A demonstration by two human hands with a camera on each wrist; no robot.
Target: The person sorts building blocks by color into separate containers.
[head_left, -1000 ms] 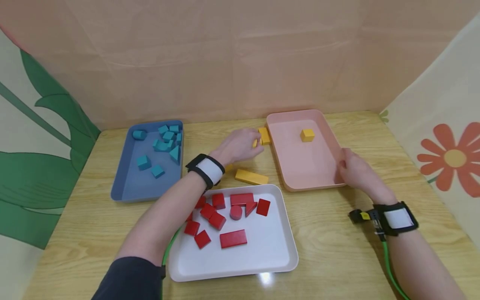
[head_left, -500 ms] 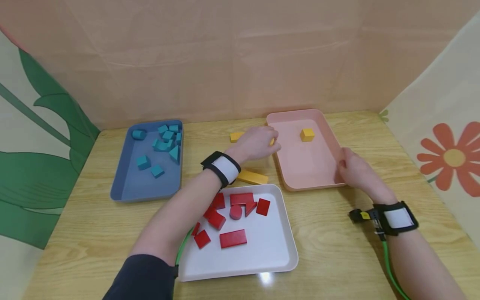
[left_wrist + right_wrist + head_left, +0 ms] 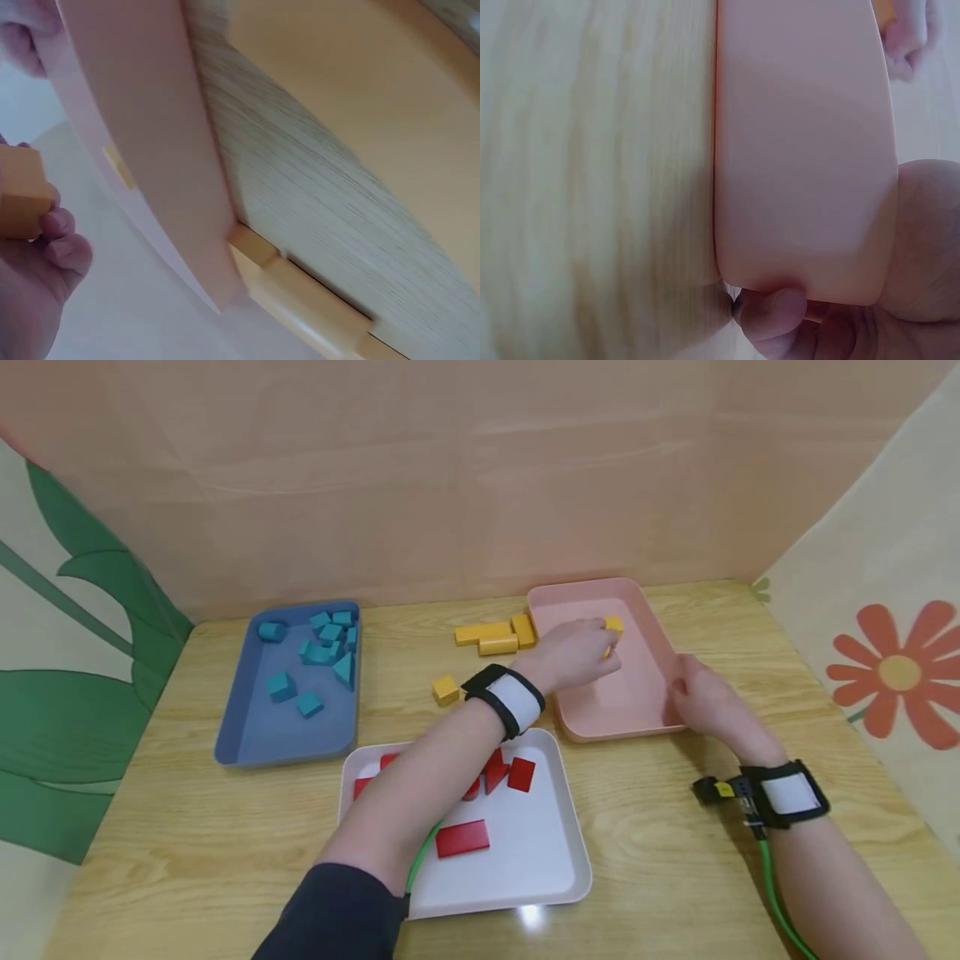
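My left hand (image 3: 573,656) is over the pink tray (image 3: 592,710), pinching a yellow block (image 3: 22,191) between thumb and fingers. In the head view most of that block is hidden by the hand. A yellow cube (image 3: 614,623) sits inside the tray, just beyond the fingers. My right hand (image 3: 705,697) grips the tray's near right corner; in the right wrist view its thumb and fingers (image 3: 776,315) are at the tray's outer wall. Left of the tray lie a yellow half-round-topped block (image 3: 497,646), two yellow bars, one of them flat (image 3: 476,633), and another yellow cube (image 3: 445,691).
A blue tray (image 3: 277,752) with several teal blocks stands at the left. In front, a white tray (image 3: 532,868) holds several red blocks, partly covered by the left forearm. A cloth wall (image 3: 450,485) rises behind the wooden table (image 3: 645,835).
My left hand has picked up a yellow block from the group beside the pink tray and carried it rightward over the tray. The right hand keeps its grip on the corner.
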